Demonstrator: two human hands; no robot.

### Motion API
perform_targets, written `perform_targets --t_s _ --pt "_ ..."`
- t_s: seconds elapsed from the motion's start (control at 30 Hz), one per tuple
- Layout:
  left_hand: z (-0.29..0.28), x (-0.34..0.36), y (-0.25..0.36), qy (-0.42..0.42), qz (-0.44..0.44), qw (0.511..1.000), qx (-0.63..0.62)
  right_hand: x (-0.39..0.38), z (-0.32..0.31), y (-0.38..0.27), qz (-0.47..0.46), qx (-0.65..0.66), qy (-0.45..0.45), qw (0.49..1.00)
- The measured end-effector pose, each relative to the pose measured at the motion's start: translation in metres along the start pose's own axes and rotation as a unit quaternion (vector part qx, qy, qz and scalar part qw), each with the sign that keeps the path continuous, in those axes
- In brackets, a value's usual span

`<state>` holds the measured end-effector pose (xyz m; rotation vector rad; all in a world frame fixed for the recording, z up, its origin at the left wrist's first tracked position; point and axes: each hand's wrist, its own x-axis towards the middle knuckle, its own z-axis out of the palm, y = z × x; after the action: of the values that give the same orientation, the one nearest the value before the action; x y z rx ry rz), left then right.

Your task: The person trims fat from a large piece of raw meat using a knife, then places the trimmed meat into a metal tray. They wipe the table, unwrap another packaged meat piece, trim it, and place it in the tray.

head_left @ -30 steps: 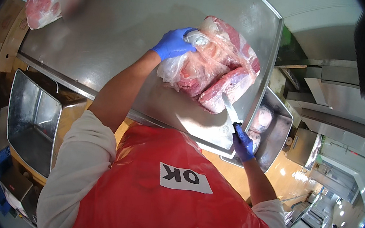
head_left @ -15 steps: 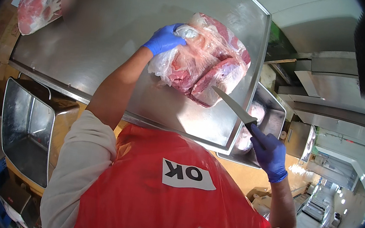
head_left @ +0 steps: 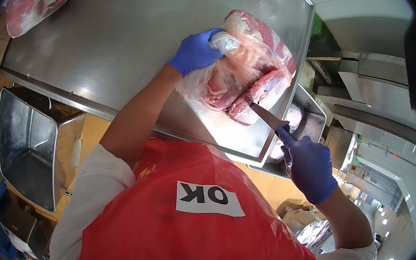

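Observation:
A large cut of raw meat (head_left: 269, 88) with clear plastic film (head_left: 197, 85) around part of it lies on the steel table (head_left: 122, 22). My left hand (head_left: 196, 51), in a blue glove, grips the film at the meat's upper left, beside a pale, shiny lump. My right hand (head_left: 306, 164), also gloved in blue, is closed on the handle of a long knife (head_left: 266, 114), whose blade tip touches the front piece of the meat on its right side. A red apron (head_left: 190, 241) covers my front, below the table's edge.
A second piece of meat (head_left: 35, 0) sits at the table's far left. An empty steel bin (head_left: 54, 153) stands below the left edge, another bin with meat (head_left: 311, 124) beside the right edge. Wooden boards (head_left: 95, 132) show beneath. Steel fittings (head_left: 376, 92) line the right.
My right hand has come round lower and further right with the knife, whose blade now slants more flatly toward the meat, its tip slightly higher and further left. My left hand keeps its grip.

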<state>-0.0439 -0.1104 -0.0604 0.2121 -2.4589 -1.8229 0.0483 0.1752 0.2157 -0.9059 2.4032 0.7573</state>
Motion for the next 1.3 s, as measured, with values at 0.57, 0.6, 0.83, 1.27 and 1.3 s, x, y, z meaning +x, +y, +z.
perform_targets --t_s 0.57,0.6,0.83,1.27,1.3 --pt "-0.008 0.021 -0.021 0.071 0.044 0.996 -0.018 0.078 0.27 0.16 -0.109 0.298 0.165 0.934" --pt "-0.012 0.022 -0.02 0.057 0.035 0.997 -0.038 0.086 0.274 0.158 -0.12 0.324 0.18 0.921" --pt "-0.038 0.032 -0.027 0.007 -0.025 0.992 -0.124 0.153 0.352 0.113 -0.138 0.459 0.259 0.838" --pt "-0.065 0.032 -0.005 -0.052 -0.073 0.994 -0.064 -0.003 0.311 0.063 0.051 0.326 0.198 0.923" --pt "-0.065 0.033 -0.006 -0.061 -0.072 0.992 -0.082 -0.022 0.293 0.073 0.03 0.306 0.245 0.919"
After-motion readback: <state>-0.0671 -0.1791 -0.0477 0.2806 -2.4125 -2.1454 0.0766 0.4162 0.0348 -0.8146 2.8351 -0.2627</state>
